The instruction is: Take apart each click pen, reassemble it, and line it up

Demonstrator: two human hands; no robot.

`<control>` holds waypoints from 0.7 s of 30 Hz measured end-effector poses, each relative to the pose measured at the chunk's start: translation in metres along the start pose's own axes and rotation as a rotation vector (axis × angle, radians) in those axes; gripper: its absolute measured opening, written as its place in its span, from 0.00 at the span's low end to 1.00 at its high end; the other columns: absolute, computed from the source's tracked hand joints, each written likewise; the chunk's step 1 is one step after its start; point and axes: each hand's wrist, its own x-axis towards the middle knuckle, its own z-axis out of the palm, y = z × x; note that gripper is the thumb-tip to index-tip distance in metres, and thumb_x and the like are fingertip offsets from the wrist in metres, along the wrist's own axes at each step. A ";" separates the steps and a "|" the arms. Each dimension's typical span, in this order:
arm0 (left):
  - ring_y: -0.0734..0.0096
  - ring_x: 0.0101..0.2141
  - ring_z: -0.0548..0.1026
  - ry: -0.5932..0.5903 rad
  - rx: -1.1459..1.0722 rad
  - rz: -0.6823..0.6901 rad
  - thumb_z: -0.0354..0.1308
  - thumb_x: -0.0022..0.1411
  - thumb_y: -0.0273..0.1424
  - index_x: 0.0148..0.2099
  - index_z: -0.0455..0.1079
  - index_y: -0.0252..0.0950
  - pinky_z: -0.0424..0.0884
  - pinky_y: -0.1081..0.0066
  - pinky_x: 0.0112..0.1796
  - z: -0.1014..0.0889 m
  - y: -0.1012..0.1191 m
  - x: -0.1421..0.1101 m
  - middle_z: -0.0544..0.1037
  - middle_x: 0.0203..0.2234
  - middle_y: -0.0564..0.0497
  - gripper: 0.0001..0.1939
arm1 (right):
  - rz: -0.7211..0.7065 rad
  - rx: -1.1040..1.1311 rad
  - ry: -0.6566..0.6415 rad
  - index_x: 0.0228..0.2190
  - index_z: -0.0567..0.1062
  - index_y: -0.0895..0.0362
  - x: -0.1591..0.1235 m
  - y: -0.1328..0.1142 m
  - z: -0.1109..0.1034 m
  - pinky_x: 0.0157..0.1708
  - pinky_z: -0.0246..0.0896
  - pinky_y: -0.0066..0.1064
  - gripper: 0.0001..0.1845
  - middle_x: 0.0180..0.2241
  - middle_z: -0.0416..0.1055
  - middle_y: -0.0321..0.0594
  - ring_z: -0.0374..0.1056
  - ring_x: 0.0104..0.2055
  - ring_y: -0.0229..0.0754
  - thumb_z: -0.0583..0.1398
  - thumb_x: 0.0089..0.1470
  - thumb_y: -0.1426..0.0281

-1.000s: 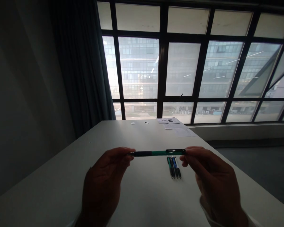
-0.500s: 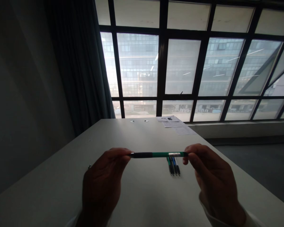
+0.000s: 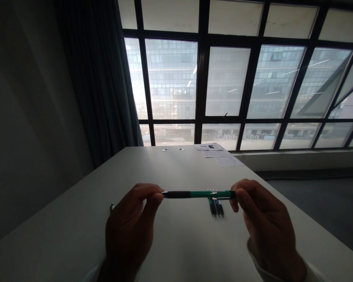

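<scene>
Both hands are raised over the table, holding a slim green pen (image 3: 198, 194) with a black grip level between them. The left hand (image 3: 128, 223) pinches the grip end, its thumb and fingertips closed just behind the metal tip, which points toward 9 o'clock. The right hand (image 3: 269, 223) pinches the other end with curled fingers (image 3: 237, 192). Neither hand is open, and the pen is up in the air, clear of the surface.

One pen is in hand so far, while a tight group of similar pens (image 3: 216, 209) lies side by side on the tabletop at 12 o'clock from the hands. The held pen partly hides them: at least three show, but the exact count cannot be told. No hand touches them.

The pale table (image 3: 76, 219) runs away from the person and carries a small dark object (image 3: 112, 207) at 10 o'clock from the left hand, too small to identify. Near its far edge are two small white discs (image 3: 164, 150) at 12 o'clock and printed papers (image 3: 214, 150) at 1 o'clock. White shirt cuffs (image 3: 312, 272) show at the wrists. Beyond the table, a dark curtain (image 3: 97, 78) hangs at 10 o'clock beside a tall black-framed window (image 3: 223, 82) facing a glass-fronted building, and a grey floor (image 3: 312, 203) spreads toward 3 o'clock
</scene>
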 end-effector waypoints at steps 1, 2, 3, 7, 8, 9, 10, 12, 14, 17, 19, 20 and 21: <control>0.75 0.29 0.72 -0.003 0.004 0.003 0.61 0.59 0.29 0.33 0.73 0.39 0.69 0.78 0.31 -0.001 -0.001 0.000 0.75 0.29 0.55 0.02 | 0.001 -0.012 -0.003 0.33 0.73 0.55 0.000 0.000 0.000 0.27 0.54 0.30 0.06 0.28 0.64 0.36 0.58 0.30 0.36 0.58 0.62 0.68; 0.75 0.29 0.72 -0.010 0.014 0.005 0.60 0.60 0.29 0.33 0.73 0.39 0.68 0.78 0.30 -0.001 -0.002 0.000 0.75 0.28 0.55 0.02 | 0.002 -0.024 -0.007 0.32 0.73 0.55 0.000 -0.001 0.000 0.27 0.53 0.30 0.07 0.27 0.63 0.35 0.57 0.29 0.36 0.57 0.62 0.67; 0.75 0.28 0.71 -0.024 0.029 0.008 0.60 0.61 0.30 0.33 0.73 0.39 0.68 0.77 0.29 -0.003 -0.003 0.000 0.74 0.27 0.55 0.03 | 0.004 -0.036 -0.013 0.32 0.72 0.55 0.000 -0.001 0.000 0.26 0.53 0.30 0.08 0.26 0.63 0.35 0.57 0.28 0.36 0.57 0.62 0.67; 0.76 0.25 0.69 -0.100 0.085 0.015 0.58 0.63 0.31 0.32 0.71 0.39 0.66 0.76 0.27 -0.008 -0.008 0.000 0.72 0.24 0.56 0.06 | 0.005 -0.066 -0.026 0.28 0.71 0.55 -0.001 -0.002 0.001 0.24 0.51 0.29 0.11 0.24 0.61 0.34 0.55 0.26 0.35 0.56 0.63 0.67; 0.76 0.25 0.69 -0.109 0.086 0.012 0.57 0.63 0.32 0.32 0.71 0.39 0.66 0.76 0.26 -0.008 -0.009 0.000 0.72 0.24 0.56 0.06 | 0.007 -0.070 -0.027 0.28 0.71 0.55 -0.001 -0.002 0.001 0.24 0.50 0.29 0.12 0.23 0.61 0.34 0.55 0.26 0.35 0.56 0.63 0.67; 0.76 0.25 0.69 -0.109 0.083 0.003 0.57 0.63 0.32 0.32 0.71 0.38 0.65 0.76 0.26 -0.008 -0.009 0.000 0.72 0.24 0.56 0.07 | 0.007 -0.072 -0.027 0.27 0.71 0.56 -0.001 -0.002 0.001 0.24 0.50 0.29 0.12 0.23 0.61 0.34 0.55 0.25 0.35 0.56 0.63 0.66; 0.75 0.24 0.69 -0.098 0.077 -0.009 0.57 0.63 0.32 0.32 0.71 0.38 0.65 0.75 0.26 -0.007 -0.008 -0.001 0.72 0.24 0.55 0.07 | 0.007 -0.074 -0.028 0.27 0.70 0.56 -0.001 -0.002 0.001 0.23 0.50 0.29 0.13 0.23 0.61 0.34 0.55 0.25 0.35 0.55 0.63 0.66; 0.75 0.24 0.68 -0.066 0.068 -0.037 0.56 0.63 0.33 0.31 0.70 0.38 0.64 0.75 0.26 -0.004 -0.005 -0.001 0.71 0.23 0.55 0.08 | 0.003 -0.076 -0.031 0.26 0.70 0.56 -0.002 -0.003 0.001 0.23 0.50 0.29 0.14 0.23 0.60 0.33 0.55 0.24 0.35 0.55 0.63 0.66; 0.75 0.23 0.67 -0.036 0.071 -0.062 0.56 0.63 0.33 0.29 0.70 0.37 0.64 0.74 0.26 0.000 0.000 -0.001 0.70 0.22 0.55 0.10 | -0.004 -0.076 -0.037 0.25 0.69 0.56 -0.002 -0.004 0.002 0.23 0.50 0.28 0.15 0.22 0.60 0.33 0.55 0.24 0.34 0.55 0.64 0.66; 0.75 0.22 0.66 -0.034 0.100 -0.092 0.55 0.63 0.34 0.27 0.69 0.37 0.62 0.74 0.25 0.002 0.005 -0.001 0.69 0.21 0.55 0.12 | 0.000 -0.096 -0.034 0.25 0.69 0.56 -0.002 -0.005 0.003 0.22 0.50 0.27 0.15 0.22 0.60 0.33 0.55 0.23 0.33 0.54 0.64 0.67; 0.75 0.21 0.65 -0.038 0.120 -0.106 0.55 0.63 0.35 0.27 0.69 0.37 0.60 0.74 0.23 0.001 0.006 -0.002 0.68 0.20 0.55 0.13 | 0.003 -0.120 -0.019 0.25 0.69 0.56 -0.002 -0.004 0.004 0.22 0.50 0.27 0.15 0.21 0.59 0.32 0.55 0.23 0.33 0.55 0.64 0.67; 0.75 0.21 0.65 -0.042 0.130 -0.110 0.54 0.64 0.36 0.27 0.68 0.37 0.60 0.74 0.23 0.001 0.006 -0.002 0.67 0.19 0.55 0.14 | -0.001 -0.134 -0.012 0.25 0.68 0.57 -0.002 -0.004 0.004 0.22 0.50 0.27 0.15 0.21 0.59 0.32 0.54 0.22 0.33 0.55 0.64 0.67; 0.75 0.20 0.64 -0.045 0.140 -0.114 0.54 0.64 0.37 0.26 0.68 0.37 0.59 0.74 0.22 0.001 0.006 -0.002 0.67 0.19 0.55 0.15 | -0.009 -0.146 -0.007 0.24 0.68 0.57 -0.002 -0.004 0.004 0.22 0.49 0.27 0.16 0.21 0.58 0.32 0.54 0.22 0.33 0.55 0.64 0.67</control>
